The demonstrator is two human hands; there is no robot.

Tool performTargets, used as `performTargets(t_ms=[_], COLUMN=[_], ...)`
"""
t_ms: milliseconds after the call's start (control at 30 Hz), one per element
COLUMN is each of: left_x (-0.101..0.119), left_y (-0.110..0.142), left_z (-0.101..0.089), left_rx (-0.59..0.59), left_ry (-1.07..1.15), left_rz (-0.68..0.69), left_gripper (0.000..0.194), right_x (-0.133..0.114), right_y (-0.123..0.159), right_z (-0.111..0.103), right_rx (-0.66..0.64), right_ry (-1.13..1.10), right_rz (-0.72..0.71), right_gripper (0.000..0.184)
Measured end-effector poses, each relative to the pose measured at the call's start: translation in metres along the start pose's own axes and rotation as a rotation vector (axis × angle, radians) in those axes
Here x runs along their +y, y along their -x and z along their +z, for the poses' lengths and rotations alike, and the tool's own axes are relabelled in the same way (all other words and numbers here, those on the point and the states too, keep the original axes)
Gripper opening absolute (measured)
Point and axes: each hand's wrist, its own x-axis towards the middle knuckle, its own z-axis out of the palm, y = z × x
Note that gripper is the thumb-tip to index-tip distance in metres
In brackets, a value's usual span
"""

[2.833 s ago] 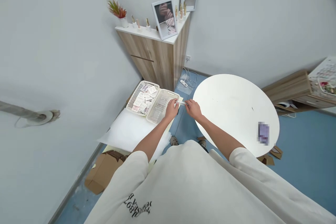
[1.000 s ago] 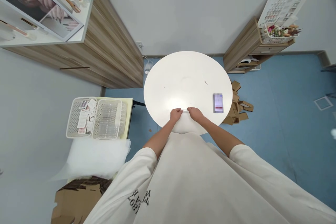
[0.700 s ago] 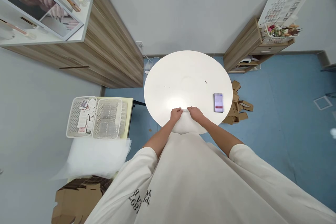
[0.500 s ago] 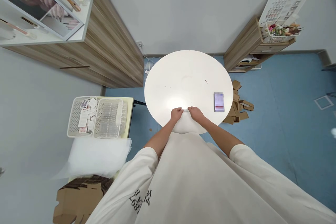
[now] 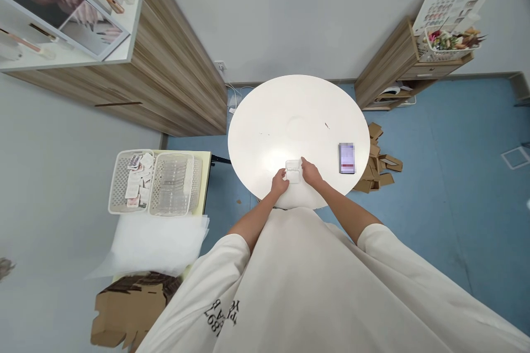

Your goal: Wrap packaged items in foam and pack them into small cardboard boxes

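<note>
A small clear plastic box [image 5: 293, 171] lies on the near part of the round white table [image 5: 290, 105], its lid folded back away from me so that two see-through halves show. My left hand [image 5: 280, 182] is closed on the left edge of the box, close to the hinge line. At the other side, my right hand [image 5: 311, 173] has its fingertips pressed together at the edge of the far half. Nothing that I can make out lies inside the box.
A phone [image 5: 346, 158] rests on the table's right side. To my left, a white basket [image 5: 117, 182] holds printed cards, another basket [image 5: 171, 210] stacked clear boxes; white sheets [image 5: 159, 245] lie nearer. Cardboard pieces [image 5: 379, 176] are on the floor at right.
The clear box, earlier closed between both hands, has been opened and its lid swung away from me. My right hand has moved slightly outward and forward, my left hand slightly nearer to me.
</note>
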Motion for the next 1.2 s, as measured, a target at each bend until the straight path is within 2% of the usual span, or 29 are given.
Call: performTargets(t_ms=[133, 367, 567, 700, 800, 900, 1100, 1200], left_x=[-0.004, -0.003, 0.007, 0.011, 0.009, 0.004, -0.003, -0.012], left_y=[0.005, 0.012, 0.010, 0.017, 0.024, 0.031, 0.049, 0.061], left_z=[-0.001, 0.000, -0.006, -0.020, -0.042, -0.074, -0.154, -0.194], left_rx=[0.000, -0.063, -0.080, -0.033, 0.030, 0.116, 0.312, 0.373], left_ry=[-0.018, 0.027, 0.022, 0.018, 0.019, 0.020, 0.071, 0.110], left_rz=[-0.033, -0.057, -0.063, -0.052, 0.007, 0.056, 0.058, 0.063], left_gripper=[0.059, 0.054, 0.051, 0.044, 0.041, 0.038, 0.032, 0.032], right_x=[0.012, 0.018, 0.017, 0.011, -0.003, -0.031, -0.113, -0.159], right_y=[0.011, 0.029, 0.025, 0.024, 0.019, 0.010, -0.007, -0.012], right_z=[0.019, 0.042, 0.040, 0.031, 0.023, 0.019, 0.028, 0.038], right_rx=[-0.007, -0.018, -0.013, 0.025, 0.051, 0.042, 0.009, -0.012], right_ry=[-0.150, -0.344, -0.377, -0.357, -0.321, -0.274, -0.257, -0.259], right_rz=[0.119, 0.141, 0.138, 0.097, 0.011, -0.086, -0.318, -0.398], right_gripper=[0.041, 0.031, 0.035, 0.037, 0.037, 0.037, 0.038, 0.036])
